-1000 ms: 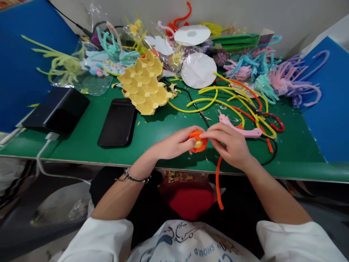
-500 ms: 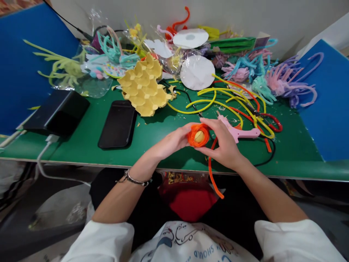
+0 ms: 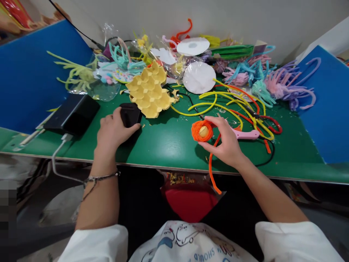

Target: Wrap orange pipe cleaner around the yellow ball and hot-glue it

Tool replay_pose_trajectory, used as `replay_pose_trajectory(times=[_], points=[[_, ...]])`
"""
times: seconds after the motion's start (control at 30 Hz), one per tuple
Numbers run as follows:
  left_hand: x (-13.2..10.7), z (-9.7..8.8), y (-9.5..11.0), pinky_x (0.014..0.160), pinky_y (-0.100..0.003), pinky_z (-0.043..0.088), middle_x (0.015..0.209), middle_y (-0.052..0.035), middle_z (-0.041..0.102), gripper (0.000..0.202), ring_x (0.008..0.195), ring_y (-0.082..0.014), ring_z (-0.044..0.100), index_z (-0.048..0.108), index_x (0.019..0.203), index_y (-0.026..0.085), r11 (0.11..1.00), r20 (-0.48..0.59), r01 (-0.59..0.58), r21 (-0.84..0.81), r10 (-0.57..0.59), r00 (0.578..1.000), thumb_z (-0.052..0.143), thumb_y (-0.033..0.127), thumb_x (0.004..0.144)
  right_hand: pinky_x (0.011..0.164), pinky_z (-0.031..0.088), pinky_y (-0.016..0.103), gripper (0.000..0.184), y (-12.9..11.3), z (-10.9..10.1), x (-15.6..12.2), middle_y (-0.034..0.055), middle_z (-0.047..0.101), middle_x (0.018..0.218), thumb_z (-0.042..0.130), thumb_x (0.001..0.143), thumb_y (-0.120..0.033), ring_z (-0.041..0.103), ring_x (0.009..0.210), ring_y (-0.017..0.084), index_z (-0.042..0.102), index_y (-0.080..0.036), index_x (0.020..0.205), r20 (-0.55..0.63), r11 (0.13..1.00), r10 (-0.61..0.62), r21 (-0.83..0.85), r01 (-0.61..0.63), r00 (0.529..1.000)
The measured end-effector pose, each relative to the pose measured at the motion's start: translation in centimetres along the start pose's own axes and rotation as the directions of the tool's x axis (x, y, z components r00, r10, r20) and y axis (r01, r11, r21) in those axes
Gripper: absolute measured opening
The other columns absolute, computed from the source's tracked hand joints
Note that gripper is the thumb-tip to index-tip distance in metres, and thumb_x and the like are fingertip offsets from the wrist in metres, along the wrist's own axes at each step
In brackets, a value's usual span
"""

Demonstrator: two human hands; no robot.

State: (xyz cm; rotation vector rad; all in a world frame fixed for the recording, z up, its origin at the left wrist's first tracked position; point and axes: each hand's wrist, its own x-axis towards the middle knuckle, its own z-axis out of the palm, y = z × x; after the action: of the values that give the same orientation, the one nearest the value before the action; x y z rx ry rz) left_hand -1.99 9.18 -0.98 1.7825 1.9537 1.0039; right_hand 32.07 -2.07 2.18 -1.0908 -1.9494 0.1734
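Note:
My right hand [image 3: 225,142] pinches a round orange pipe-cleaner coil [image 3: 195,131] between thumb and fingers. A pale yellow rounded piece [image 3: 203,131] sits in the coil's middle. One orange pipe cleaner [image 3: 211,171] hangs from under the hand past the table's front edge. My left hand [image 3: 111,133] is over the black phone [image 3: 131,113], fingers along its far left side and thumb across at its right, gripping it. Part of the phone is hidden under the hand. Just beyond the right hand lies a pink glue gun [image 3: 247,134], partly covered by that hand.
A yellow egg-carton piece [image 3: 149,91] lies beyond the phone. Yellow pipe cleaners [image 3: 226,95] and red-handled scissors [image 3: 275,127] lie at right. A black box [image 3: 72,114] with a white cable stands left. White discs [image 3: 199,77] and pipe-cleaner bundles line the back, between blue panels [image 3: 327,109].
My left hand has let go of the orange coil and moved left onto the phone. My right hand keeps the coil in nearly the same place. The view has shifted slightly.

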Motion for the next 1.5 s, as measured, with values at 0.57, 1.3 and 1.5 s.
replay_pose_trajectory(times=[0.57,1.3,1.5], points=[[0.7,-8.6,-1.8,0.122,-0.035,0.025,0.165,-0.0084,0.022,0.126,0.149,-0.026,0.029,0.018,0.156,0.019,0.98,0.509,0.156,0.12,-0.195,0.838,0.053,0.092,0.059,0.093,0.052,0.044,0.05,0.7,-0.3,0.0,0.0073,0.064,0.12,0.071,0.083,-0.033,0.062,0.108,0.026,0.05,-0.026,0.128,0.029,0.999,0.042,0.022,-0.043,0.999],[1.3,-7.5,-3.4,0.123,-0.047,0.017,0.165,-0.0204,0.011,0.147,0.152,-0.0346,0.018,0.011,0.155,0.006,0.937,0.52,-0.021,0.349,-0.175,0.836,0.032,0.104,0.048,0.098,0.049,0.047,0.051,0.7,-0.2,-0.1,0.0066,0.064,0.118,0.07,0.083,-0.033,0.062,0.109,0.027,0.049,-0.027,0.129,0.048,1.0,0.029,-0.009,-0.029,0.998],[2.0,-7.4,-4.5,0.122,-0.049,0.021,0.164,-0.021,0.015,0.143,0.15,-0.0354,0.022,0.015,0.155,0.005,0.931,0.496,-0.049,0.362,-0.147,0.856,0.033,0.102,0.051,0.097,0.05,0.046,0.051,0.6,-0.3,0.0,0.0065,0.064,0.118,0.071,0.083,-0.032,0.061,0.11,0.026,0.049,-0.027,0.129,0.05,0.999,0.034,-0.002,-0.034,0.998]])
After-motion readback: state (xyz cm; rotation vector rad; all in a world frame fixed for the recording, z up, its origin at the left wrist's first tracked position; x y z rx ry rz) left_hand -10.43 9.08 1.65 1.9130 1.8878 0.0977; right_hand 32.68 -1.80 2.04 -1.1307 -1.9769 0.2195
